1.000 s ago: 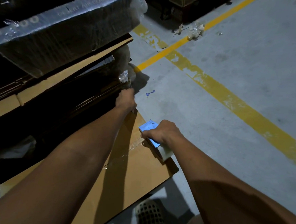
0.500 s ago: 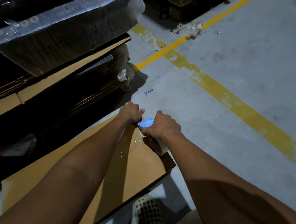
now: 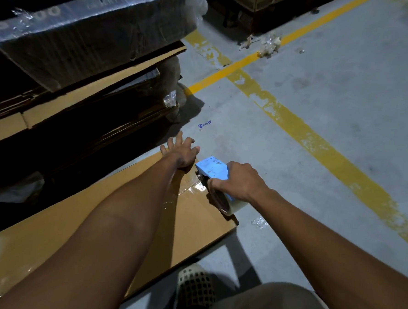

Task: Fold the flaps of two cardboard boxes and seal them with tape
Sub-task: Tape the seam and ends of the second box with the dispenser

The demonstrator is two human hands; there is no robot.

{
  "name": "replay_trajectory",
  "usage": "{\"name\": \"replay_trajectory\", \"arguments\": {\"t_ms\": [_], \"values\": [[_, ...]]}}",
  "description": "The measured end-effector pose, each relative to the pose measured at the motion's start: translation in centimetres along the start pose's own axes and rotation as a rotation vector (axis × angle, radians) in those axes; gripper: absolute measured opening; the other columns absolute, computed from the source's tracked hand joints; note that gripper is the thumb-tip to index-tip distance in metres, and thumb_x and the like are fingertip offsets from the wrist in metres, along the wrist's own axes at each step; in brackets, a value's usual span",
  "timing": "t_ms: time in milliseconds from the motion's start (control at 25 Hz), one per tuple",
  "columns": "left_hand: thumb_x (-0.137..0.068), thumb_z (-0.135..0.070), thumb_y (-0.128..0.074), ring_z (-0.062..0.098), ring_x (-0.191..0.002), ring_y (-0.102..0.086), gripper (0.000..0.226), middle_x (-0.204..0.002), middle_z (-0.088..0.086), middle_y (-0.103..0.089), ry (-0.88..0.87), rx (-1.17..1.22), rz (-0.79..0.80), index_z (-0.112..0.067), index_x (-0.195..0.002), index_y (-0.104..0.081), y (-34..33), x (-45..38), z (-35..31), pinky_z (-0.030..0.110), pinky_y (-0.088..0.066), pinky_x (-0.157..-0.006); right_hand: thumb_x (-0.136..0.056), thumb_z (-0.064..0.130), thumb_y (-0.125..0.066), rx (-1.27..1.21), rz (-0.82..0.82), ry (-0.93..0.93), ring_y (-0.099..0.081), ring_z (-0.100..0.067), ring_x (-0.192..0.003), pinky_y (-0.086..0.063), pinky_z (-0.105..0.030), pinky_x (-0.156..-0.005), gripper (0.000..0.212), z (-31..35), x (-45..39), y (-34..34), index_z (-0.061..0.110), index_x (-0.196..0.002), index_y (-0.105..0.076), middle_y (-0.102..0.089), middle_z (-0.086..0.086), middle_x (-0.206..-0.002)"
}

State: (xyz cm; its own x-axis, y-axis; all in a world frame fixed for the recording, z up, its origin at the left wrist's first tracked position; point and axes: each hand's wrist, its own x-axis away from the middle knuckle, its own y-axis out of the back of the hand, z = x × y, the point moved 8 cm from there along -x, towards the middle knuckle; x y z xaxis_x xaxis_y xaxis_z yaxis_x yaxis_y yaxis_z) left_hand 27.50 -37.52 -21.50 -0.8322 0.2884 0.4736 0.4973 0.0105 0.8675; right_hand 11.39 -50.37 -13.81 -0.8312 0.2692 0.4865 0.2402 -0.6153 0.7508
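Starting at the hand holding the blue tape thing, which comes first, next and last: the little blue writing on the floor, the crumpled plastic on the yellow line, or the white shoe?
From the right hand, in the head view:
1. Blue writing, on the floor just beyond the hands.
2. White shoe, below, by the cardboard box edge; slightly farther, though close to the writing's rank.
3. Crumpled plastic, far up on the yellow line.

Bare forearms, no sleeves, perforated pale clog [image 3: 194, 286] on foot, grey-brown trouser knee [image 3: 262, 301]

Matt brown cardboard box [image 3: 83, 233], lower left; glossy clear tape strip [image 3: 191, 189] across it. Blue plastic tape dispenser [image 3: 212, 169], center. Matt grey concrete floor [image 3: 338, 98], worn yellow paint line [image 3: 317, 142]. Shiny plastic wrap [image 3: 82, 16], upper left.
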Motion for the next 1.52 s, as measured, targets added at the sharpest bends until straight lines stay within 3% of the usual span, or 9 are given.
{"name": "replay_trajectory", "arguments": {"t_ms": [280, 480, 640, 800, 920, 1040, 1200, 1360, 1520], "values": [[-0.102, -0.054, -0.024, 0.038, -0.149, 0.008, 0.057, -0.163, 0.004, 0.014, -0.013, -0.065, -0.009, -0.036, -0.154, -0.012, 0.0, 0.1, 0.0, 0.059, -0.002, -0.117, -0.066, 0.06, -0.065, -0.071, 0.083, -0.067, -0.051, -0.019, -0.071, -0.03, -0.027, -0.049, 0.051, -2.7, 2.7, -0.7, 0.014, -0.081, -0.051, -0.053, -0.003, -0.082], [-0.101, -0.057, -0.019, 0.037, -0.147, 0.02, 0.063, -0.161, 0.006, 0.025, -0.036, -0.083, -0.021, -0.035, -0.155, 0.005, -0.2, 1.2, -0.4, 0.061, 0.005, -0.116, -0.067, 0.051, -0.072, -0.154, 0.115, -0.122, -0.052, -0.019, -0.069, -0.034, -0.027, -0.05, 0.048, -1.8, 4.3, -0.1, 0.011, -0.087, -0.053, -0.05, -0.003, -0.083], [-0.101, -0.056, -0.018, 0.037, -0.147, 0.018, 0.063, -0.161, 0.005, 0.023, -0.036, -0.1, -0.037, -0.036, -0.155, 0.008, -0.2, 1.1, -0.4, 0.063, 0.004, -0.116, -0.061, 0.053, -0.073, -0.196, 0.101, -0.148, -0.055, -0.018, -0.069, -0.035, -0.026, -0.05, 0.054, -4.6, 6.0, -0.7, 0.011, -0.091, -0.061, -0.059, -0.005, -0.087], [-0.101, -0.056, -0.018, 0.037, -0.147, 0.018, 0.063, -0.162, 0.006, 0.022, -0.045, -0.101, -0.038, -0.035, -0.154, 0.01, -0.4, 0.8, -0.2, 0.062, 0.006, -0.115, -0.064, 0.047, -0.073, -0.224, 0.092, -0.148, -0.055, -0.016, -0.061, -0.037, -0.026, -0.051, 0.04, -7.5, 7.4, -0.9, 0.013, -0.082, -0.066, -0.06, -0.001, -0.074], [-0.101, -0.057, -0.018, 0.037, -0.146, 0.021, 0.067, -0.161, 0.01, 0.023, 0.005, -0.136, -0.119, -0.029, -0.155, 0.011, 0.2, 1.8, -0.7, 0.062, 0.009, -0.115, -0.065, 0.048, -0.071, -0.115, 0.063, -0.121, -0.057, -0.018, -0.068, -0.04, -0.027, -0.054, 0.04, -7.9, 7.1, -0.9, 0.014, -0.084, -0.062, -0.06, -0.001, -0.075], [-0.103, -0.052, -0.024, 0.035, -0.149, 0.011, 0.069, -0.163, 0.016, 0.008, 0.0, -0.15, -0.246, -0.013, -0.156, -0.006, -0.8, 6.1, -3.3, 0.056, 0.003, -0.117, -0.065, 0.049, -0.071, -0.091, 0.065, -0.098, -0.057, -0.021, -0.073, -0.036, -0.026, -0.052, 0.038, -7.7, 6.6, -1.7, 0.017, -0.078, -0.055, -0.057, 0.0, -0.076], [-0.105, -0.036, -0.032, 0.022, -0.148, -0.018, 0.043, -0.15, 0.007, -0.043, -0.373, -0.107, -0.211, -0.013, -0.134, -0.054, -4.5, 12.2, -7.6, 0.042, -0.01, -0.119, -0.06, 0.048, -0.072, -0.12, 0.063, -0.107, -0.056, -0.021, -0.069, -0.034, -0.025, -0.05, 0.039, -8.2, 6.8, -2.1, 0.017, -0.077, -0.056, -0.056, -0.001, -0.074], [-0.103, -0.021, -0.045, 0.024, -0.146, -0.028, 0.034, -0.143, 0.005, -0.053, -0.506, 0.071, -0.204, -0.012, -0.132, -0.058, -4.9, 14.6, -8.0, 0.039, -0.02, -0.118, -0.052, 0.052, -0.068, -0.145, 0.092, -0.132, -0.054, -0.02, -0.069, -0.034, -0.026, -0.051, 0.049, -8.4, 7.2, -2.2, 0.015, -0.082, -0.056, -0.054, -0.002, -0.077], [-0.101, -0.015, -0.048, 0.023, -0.145, -0.027, 0.033, -0.144, 0.002, -0.052, -0.541, 0.049, -0.114, -0.014, -0.131, -0.061, -5.3, 15.1, -8.5, 0.037, -0.021, -0.117, -0.051, 0.055, -0.067, -0.159, 0.102, -0.148, -0.056, -0.017, -0.073, -0.037, -0.027, -0.052, 0.058, -9.0, 7.9, -2.3, 0.014, -0.091, -0.061, -0.057, -0.003, -0.081]]}}
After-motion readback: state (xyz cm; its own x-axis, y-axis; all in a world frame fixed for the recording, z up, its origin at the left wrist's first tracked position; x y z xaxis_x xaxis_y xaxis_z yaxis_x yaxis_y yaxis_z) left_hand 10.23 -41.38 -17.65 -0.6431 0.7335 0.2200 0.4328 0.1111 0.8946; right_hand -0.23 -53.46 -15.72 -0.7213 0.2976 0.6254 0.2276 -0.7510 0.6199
